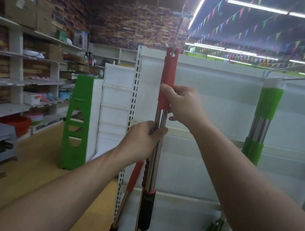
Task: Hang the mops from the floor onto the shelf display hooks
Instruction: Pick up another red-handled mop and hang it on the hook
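My left hand [141,139] grips the red-handled mop [161,116] on its steel pole; right hand [184,105] pinches the red sleeve's lower end, its hanging hole on the display hook [179,31].

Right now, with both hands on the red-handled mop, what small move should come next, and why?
Probably ease the red-handled mop down until its hanging hole seats on the display hook, then let go. The hook's rod already appears to pass through the hole at the handle's top, while the right hand and left hand grip the pole.
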Available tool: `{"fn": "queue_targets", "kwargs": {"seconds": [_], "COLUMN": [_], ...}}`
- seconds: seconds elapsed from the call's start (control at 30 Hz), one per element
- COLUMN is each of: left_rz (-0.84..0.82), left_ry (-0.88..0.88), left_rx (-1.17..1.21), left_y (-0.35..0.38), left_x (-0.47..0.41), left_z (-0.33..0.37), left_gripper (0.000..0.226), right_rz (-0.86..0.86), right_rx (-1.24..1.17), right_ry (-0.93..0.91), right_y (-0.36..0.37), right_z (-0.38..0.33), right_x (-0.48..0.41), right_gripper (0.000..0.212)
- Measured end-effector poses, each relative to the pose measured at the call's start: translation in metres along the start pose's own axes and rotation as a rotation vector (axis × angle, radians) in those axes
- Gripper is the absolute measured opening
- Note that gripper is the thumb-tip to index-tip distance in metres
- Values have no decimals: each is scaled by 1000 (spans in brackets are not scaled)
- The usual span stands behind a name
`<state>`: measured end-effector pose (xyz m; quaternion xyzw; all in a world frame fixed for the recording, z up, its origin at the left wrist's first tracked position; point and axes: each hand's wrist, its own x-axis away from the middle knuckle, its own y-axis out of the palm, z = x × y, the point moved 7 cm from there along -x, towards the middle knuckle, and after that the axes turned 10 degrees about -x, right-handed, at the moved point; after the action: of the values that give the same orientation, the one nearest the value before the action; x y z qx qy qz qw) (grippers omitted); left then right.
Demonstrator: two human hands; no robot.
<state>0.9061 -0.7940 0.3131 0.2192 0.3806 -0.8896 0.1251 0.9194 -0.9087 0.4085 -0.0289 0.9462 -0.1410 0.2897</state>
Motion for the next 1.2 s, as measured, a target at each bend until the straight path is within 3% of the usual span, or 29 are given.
{"fn": "queue_targets", "kwargs": {"seconds": [0.73, 0.93, 1.2], "left_rz": [7, -4, -21], "left_ry": [-79, -104, -98], "left_rx": [130, 143, 127], "left_y": [23, 29, 37], "left_x": [-61, -74, -90], "left_z": [-37, -47, -52], "left_gripper": [36, 56, 57], "right_rz": [39, 57, 17], "right_rx": [58, 82, 167], "right_ry": [-16, -20, -3], "right_y": [15, 18, 21], "right_z": [36, 46, 55], "right_x": [-60, -74, -88], "right_gripper": [46, 48, 57]}}
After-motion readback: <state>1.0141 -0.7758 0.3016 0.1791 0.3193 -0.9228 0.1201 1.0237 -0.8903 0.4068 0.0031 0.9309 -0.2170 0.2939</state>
